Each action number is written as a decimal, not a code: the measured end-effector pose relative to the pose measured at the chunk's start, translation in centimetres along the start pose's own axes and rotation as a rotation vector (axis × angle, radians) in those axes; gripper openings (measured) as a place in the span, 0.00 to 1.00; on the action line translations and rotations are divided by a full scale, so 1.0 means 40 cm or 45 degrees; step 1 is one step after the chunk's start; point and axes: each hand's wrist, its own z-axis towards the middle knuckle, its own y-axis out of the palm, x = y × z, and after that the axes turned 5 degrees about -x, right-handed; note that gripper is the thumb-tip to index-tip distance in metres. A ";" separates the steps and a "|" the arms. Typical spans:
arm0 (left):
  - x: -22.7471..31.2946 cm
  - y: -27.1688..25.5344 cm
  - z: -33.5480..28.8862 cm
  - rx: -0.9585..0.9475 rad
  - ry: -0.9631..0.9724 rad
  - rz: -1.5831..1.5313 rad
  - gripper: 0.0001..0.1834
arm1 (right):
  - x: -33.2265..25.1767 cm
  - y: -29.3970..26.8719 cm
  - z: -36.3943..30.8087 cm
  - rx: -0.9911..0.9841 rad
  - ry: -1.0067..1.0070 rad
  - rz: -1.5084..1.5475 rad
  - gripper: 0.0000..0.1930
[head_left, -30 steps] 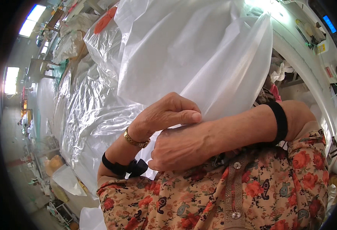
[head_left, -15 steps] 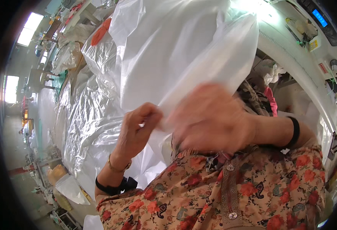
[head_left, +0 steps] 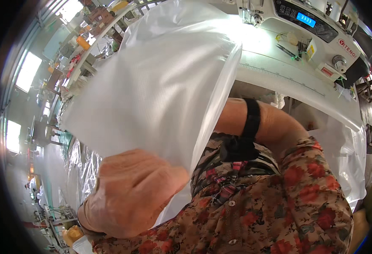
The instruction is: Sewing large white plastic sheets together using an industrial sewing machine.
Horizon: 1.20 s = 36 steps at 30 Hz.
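A large translucent white plastic sheet (head_left: pixel 160 84) hangs in broad folds in front of me, its right edge falling in a long curve. At the sheet's lower end, my left hand (head_left: pixel 135 190) is closed, back toward me, gripping the plastic near its edge. My right forearm, with a black strap at the wrist, reaches in behind the sheet. The plastic hides my right hand, so I cannot make out its fingers or what they hold.
A white sewing machine (head_left: pixel 321 42) with a lit blue display stands at the far right on its white table (head_left: pixel 275 78). A black-handled tool (head_left: pixel 287 51) lies on that table. Crinkled clear plastic (head_left: pixel 82 165) spreads at the left, with workshop benches beyond.
My right hand has gone from in front of the sheet to behind it. My left hand has come nearer and lower. The sheet has swung left, and more of the sewing machine shows.
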 end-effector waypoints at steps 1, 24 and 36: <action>-0.008 0.014 -0.008 0.014 0.046 -0.005 0.09 | 0.009 0.006 0.009 -0.053 -0.051 -0.029 0.30; -0.091 0.556 -0.244 0.513 -1.123 -1.758 0.09 | -0.091 -0.030 -0.212 -0.106 -1.033 -0.725 0.05; -0.028 0.524 -0.231 0.460 -1.032 -0.562 0.12 | -0.088 0.030 -0.217 -0.243 -1.061 -0.760 0.05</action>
